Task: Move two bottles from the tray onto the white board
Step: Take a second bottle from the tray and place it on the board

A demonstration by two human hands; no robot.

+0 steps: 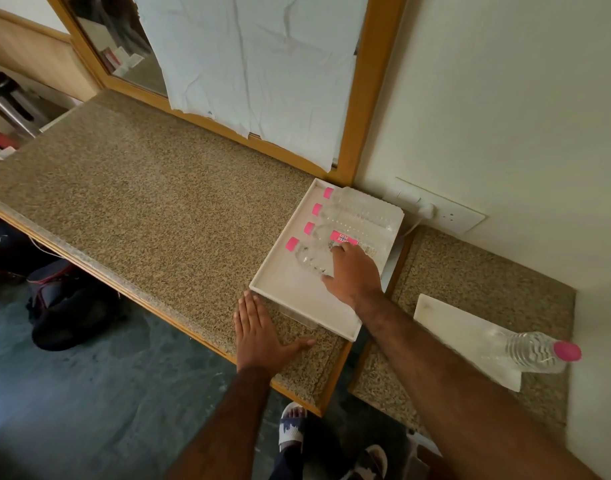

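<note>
Right hand [354,275] fingers [338,251] wrap nearest tray bottle [309,259].

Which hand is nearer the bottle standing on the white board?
Right. The right hand is in the tray, left of the bottle; the left hand lies flat on the counter, farther left.

Speckled stone counter [151,188], clear plastic bottles [352,216], matt white tray [290,289].

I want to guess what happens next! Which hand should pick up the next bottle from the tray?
Probably the right hand. It is already on the nearest bottle in the tray, and the white board lies on that side. The left hand rests flat on the counter, outside the tray.
</note>
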